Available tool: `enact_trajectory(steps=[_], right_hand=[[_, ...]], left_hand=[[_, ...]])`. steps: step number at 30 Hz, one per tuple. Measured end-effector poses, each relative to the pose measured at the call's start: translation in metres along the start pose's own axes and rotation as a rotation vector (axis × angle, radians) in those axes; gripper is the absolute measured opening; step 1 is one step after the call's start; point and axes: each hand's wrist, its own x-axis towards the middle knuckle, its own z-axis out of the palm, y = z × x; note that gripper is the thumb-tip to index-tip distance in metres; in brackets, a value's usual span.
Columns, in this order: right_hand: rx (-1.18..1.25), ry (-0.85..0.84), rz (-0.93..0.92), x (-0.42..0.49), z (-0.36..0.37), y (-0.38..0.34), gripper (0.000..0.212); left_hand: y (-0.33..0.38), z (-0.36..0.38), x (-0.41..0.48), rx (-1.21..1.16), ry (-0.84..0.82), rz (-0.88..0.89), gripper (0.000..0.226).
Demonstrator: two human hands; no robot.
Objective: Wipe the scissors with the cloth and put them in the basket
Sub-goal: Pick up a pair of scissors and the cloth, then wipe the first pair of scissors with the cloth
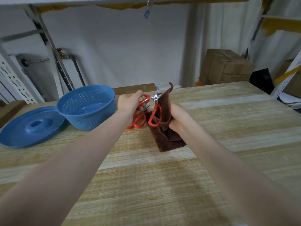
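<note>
Above the bench (pixel 211 152), gripping a scissors (pixel 155 98) handle in left hand (pixel 129 103) fingers, blades up against cloth (pixel 169 139) clamped in right hand (pixel 178 116) fingers, seemingly for wiping.

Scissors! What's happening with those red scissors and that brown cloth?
A person is wiping a pair of red scissors. The left hand holds them, opened, by one handle, and the right hand grips the brown cloth bunched against them. A second red pair lies on the wooden table under the left hand. The blue basket stands to the left beside its lid, with no scissors showing inside.
</note>
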Motion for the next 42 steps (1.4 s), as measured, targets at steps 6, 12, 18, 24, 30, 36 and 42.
enact_trajectory(steps=[6,12,18,24,30,36,42], right_hand=[[-0.016,-0.021,-0.078,0.004,-0.010,0.009,0.029],[-0.045,0.044,-0.141,0.002,-0.005,0.016,0.017],[0.000,0.125,-0.157,0.000,0.003,0.020,0.024],[0.038,0.126,-0.103,0.004,0.008,0.016,0.021],[0.082,0.115,-0.066,0.008,0.008,0.017,0.024],[0.085,0.130,-0.018,0.012,0.000,0.017,0.036],[-0.020,0.005,0.018,0.006,-0.001,0.019,0.050]], left_hand=[[-0.004,0.009,-0.003,-0.011,-0.023,-0.008,0.021],[-0.008,0.010,-0.007,0.052,-0.051,0.016,0.025],[0.000,0.009,-0.008,0.084,-0.042,0.052,0.028],[0.002,0.008,-0.007,0.107,-0.012,0.067,0.027],[-0.003,0.006,-0.009,0.052,-0.030,0.013,0.027],[-0.008,-0.003,-0.009,0.015,-0.038,-0.037,0.022],[-0.017,-0.007,-0.009,-0.045,-0.069,-0.046,0.025]])
